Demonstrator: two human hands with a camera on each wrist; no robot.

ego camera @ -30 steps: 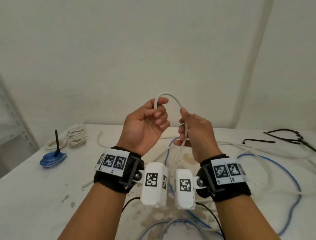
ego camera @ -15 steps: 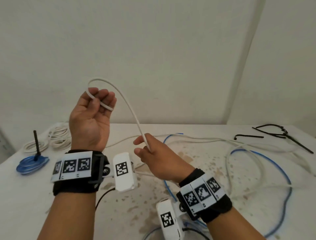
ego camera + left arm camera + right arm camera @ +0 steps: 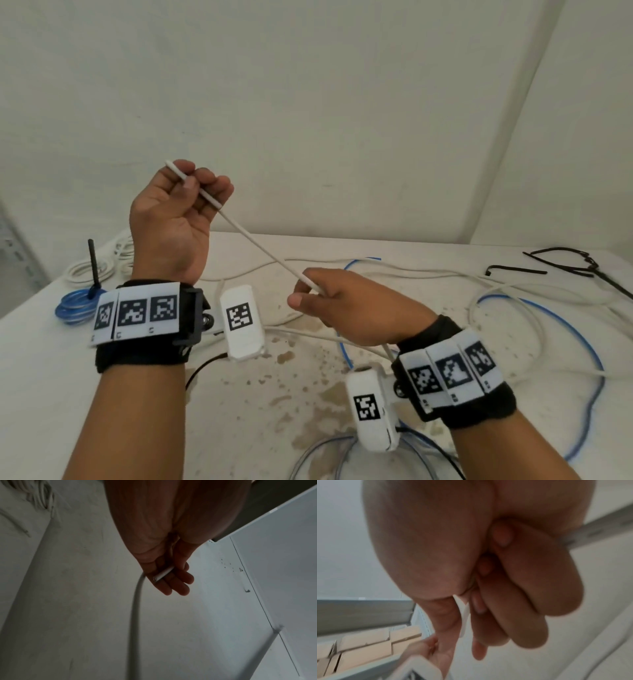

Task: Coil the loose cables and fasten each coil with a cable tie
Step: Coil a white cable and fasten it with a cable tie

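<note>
holding: the left hand point(image 3: 174, 219) is raised above the table point(image 3: 51, 342), fingers curled round the free end of a white cable point(image 3: 260, 246), cut tip poking out past the fingers
left wrist view: same cable point(image 3: 163, 574) lies across the curled fingers point(image 3: 178, 585), short stub end showing, the rest dropping away below the hand. pretty dark shot
right hand: the right hand point(image 3: 352, 308) sits lower, just above the table, thumb and fingers pinching the same cable further along
right wrist view: cable point(image 3: 464, 616) runs between thumb and curled fingers point(image 3: 522, 601). blurry, but the pinch is clear enough
cable run: pulled straight and taut between the two hands, slanting down from the left hand to the right one, then trailing out under the right wrist onto the table
rest of the white cable: loose loops sprawled over the right half of the table point(image 3: 513, 298)
blue cable: a loose blue cable point(image 3: 582, 342) wanders over the right side of the table, tangled in with the white loops
blue coil: a blue coil point(image 3: 73, 306) sits near the table's left edge with a black cable tie point(image 3: 93, 263) sticking straight up out of it
white coils: coiled white cable point(image 3: 99, 270) at the table's far left corner, just behind the blue coil
spare ties: black cable ties point(image 3: 561, 263) lie at the table's far right corner, well apart from both hands
table top: white, with brownish stains point(image 3: 274, 394) near the front middle
</note>
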